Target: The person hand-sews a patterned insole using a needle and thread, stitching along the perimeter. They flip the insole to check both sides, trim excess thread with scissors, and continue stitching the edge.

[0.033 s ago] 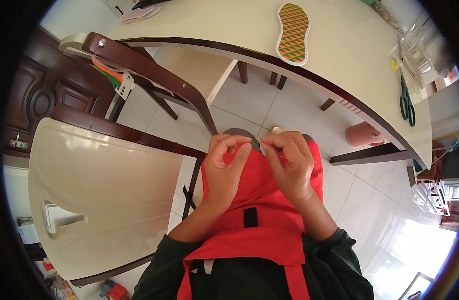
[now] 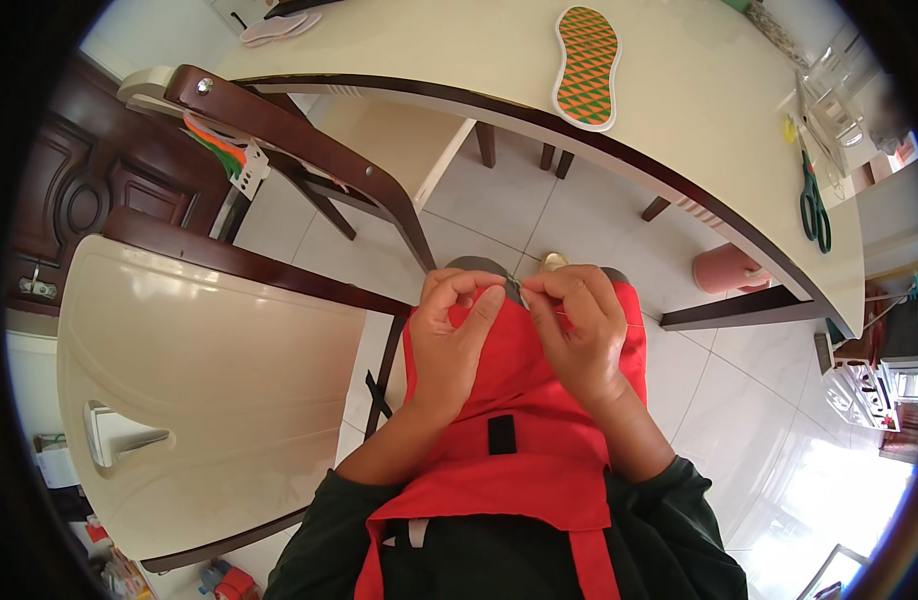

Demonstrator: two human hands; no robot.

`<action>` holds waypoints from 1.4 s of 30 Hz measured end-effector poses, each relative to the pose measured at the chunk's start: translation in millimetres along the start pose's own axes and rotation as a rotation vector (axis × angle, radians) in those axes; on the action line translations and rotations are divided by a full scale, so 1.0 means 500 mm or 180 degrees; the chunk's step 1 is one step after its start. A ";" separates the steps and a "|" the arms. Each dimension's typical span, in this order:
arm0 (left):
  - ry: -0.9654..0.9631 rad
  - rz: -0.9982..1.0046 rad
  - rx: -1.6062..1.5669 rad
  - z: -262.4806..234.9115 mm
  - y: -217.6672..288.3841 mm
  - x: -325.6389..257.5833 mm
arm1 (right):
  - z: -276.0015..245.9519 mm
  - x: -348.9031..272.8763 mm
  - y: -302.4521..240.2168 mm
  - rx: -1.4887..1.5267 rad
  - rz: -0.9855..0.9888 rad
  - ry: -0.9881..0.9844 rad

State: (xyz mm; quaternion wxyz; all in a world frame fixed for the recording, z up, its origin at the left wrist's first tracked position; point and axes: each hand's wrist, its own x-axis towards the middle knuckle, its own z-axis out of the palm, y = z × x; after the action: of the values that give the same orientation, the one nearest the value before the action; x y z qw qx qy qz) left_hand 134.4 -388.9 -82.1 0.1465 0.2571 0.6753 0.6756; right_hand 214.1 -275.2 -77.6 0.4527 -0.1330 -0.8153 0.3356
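Over the red apron (image 2: 504, 385) on my lap, my left hand (image 2: 457, 335) and my right hand (image 2: 584, 335) meet almost fingertip to fingertip. Both are closed in a pinch, thumb against forefinger. Between the fingertips shows a small, thin, twisted strand like thread (image 2: 517, 288); its ends are hidden by the fingers. A fine pale line crosses the apron just right of my right hand. On the table beyond my hands lies an insole (image 2: 586, 70) with an orange and green triangle pattern and a white border.
The cream table (image 2: 429, 45) curves across the far side, with dark green-handled scissors (image 2: 813, 210) at its right. A chair (image 2: 219, 380) stands left. Coloured threads (image 2: 219, 155) hang by another chair. Under the table sits a pink bucket (image 2: 724, 268); pale insoles (image 2: 279, 28) lie far left.
My hands hold nearly the same place. The small strand between the fingertips has shifted and now looks darker and more twisted.
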 end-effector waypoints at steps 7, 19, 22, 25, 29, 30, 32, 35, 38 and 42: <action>-0.0076 -0.0398 -0.0546 0.004 -0.008 0.002 | 0.008 -0.010 0.008 -0.0328 -0.0331 0.0008; -0.0110 -0.0835 -0.1115 0.010 -0.027 -0.001 | 0.012 -0.010 0.013 -0.0682 -0.0498 -0.0005; -0.0057 -0.1092 -0.1275 -0.011 -0.030 -0.006 | 0.014 -0.008 0.016 -0.0650 -0.0354 0.0015; 0.0313 -0.0558 -0.1951 -0.033 -0.031 0.000 | 0.005 -0.011 0.035 -0.0495 0.0139 -0.0018; 0.0464 0.0194 -0.2355 -0.064 0.041 0.027 | -0.013 -0.019 0.062 -0.0189 0.0779 0.0001; 0.0645 0.0190 -0.2439 -0.065 0.068 0.033 | -0.014 -0.018 0.064 -0.0151 0.0824 -0.0025; 0.0541 0.0267 -0.2711 -0.080 0.080 0.038 | -0.014 -0.021 0.074 -0.0096 0.0798 -0.0001; -0.0164 0.0434 -0.3099 -0.127 0.060 0.048 | -0.025 -0.017 0.074 0.0065 0.1000 -0.0082; -0.0189 0.0355 -0.2655 -0.145 0.036 0.057 | -0.041 -0.019 0.084 0.0275 0.1395 -0.0285; -0.0006 0.0948 0.0791 -0.122 0.016 0.066 | -0.075 -0.006 0.094 0.1078 0.1994 -0.0183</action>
State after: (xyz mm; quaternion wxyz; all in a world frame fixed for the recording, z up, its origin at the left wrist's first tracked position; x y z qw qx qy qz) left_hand 75.0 -422.4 -66.4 0.0126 0.3709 0.7079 0.6010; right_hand 242.6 -226.0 -97.3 0.3203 -0.2901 -0.6802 0.5921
